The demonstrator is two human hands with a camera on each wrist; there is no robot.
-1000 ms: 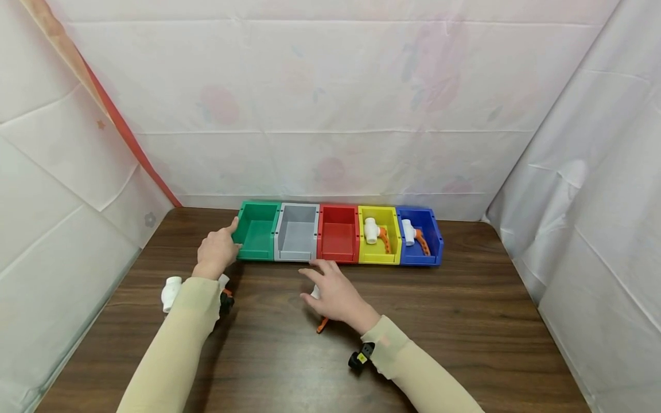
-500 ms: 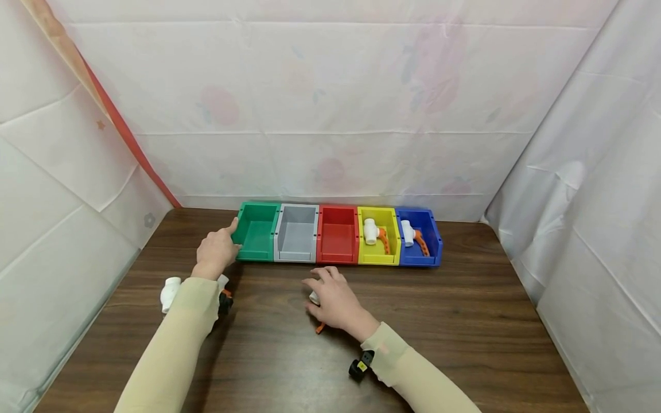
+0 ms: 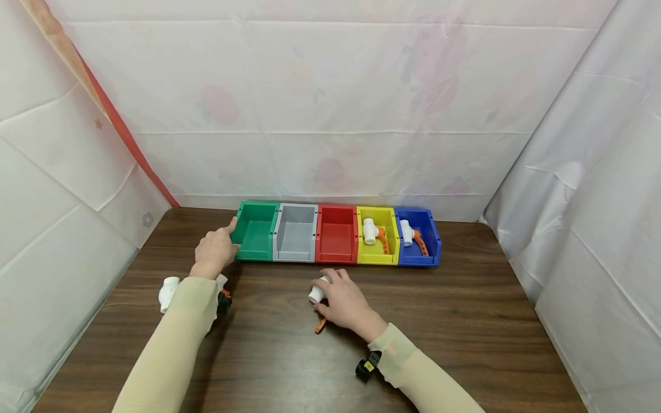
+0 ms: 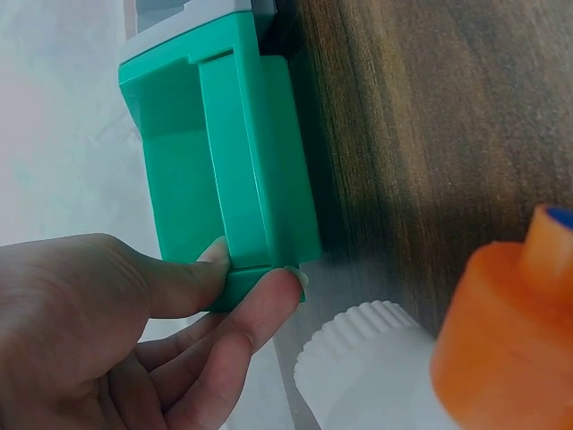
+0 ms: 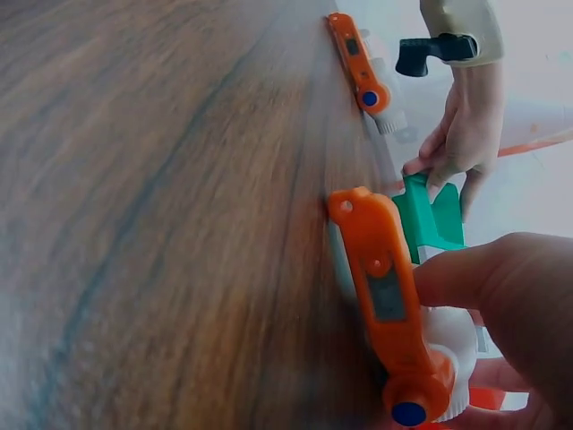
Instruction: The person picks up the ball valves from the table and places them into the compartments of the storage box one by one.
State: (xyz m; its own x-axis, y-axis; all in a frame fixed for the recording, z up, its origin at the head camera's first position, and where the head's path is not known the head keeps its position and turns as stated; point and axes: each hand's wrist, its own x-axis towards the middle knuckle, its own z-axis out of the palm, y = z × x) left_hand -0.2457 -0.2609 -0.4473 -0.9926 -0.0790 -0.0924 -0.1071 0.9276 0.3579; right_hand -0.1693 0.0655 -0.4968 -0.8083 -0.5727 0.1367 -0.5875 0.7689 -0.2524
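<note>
My left hand [image 3: 214, 252] pinches the near left corner of the green bin [image 3: 253, 254], thumb inside the rim and fingers outside in the left wrist view. My right hand [image 3: 348, 303] is at a white ball valve [image 3: 318, 292] with an orange lever handle [image 5: 380, 278], in front of the bins. Its thumb lies along one side and its fingers curl round the other, low over the table. Another valve, with a white ribbed end [image 4: 367, 358] and orange handle [image 4: 497, 331], lies beside the left wrist, partly hidden by the sleeve in the head view.
Right of the green bin stand joined grey [image 3: 295, 256], red [image 3: 337, 257], yellow [image 3: 377, 259] and blue [image 3: 418, 261] bins. One white valve with an orange handle lies in the yellow bin and one in the blue. White cloth walls [image 3: 330, 103] enclose the brown table [image 3: 465, 321].
My right hand has lowered slightly and closed its fingers round the valve, with more of the white body showing now. The left hand stays on the green bin.
</note>
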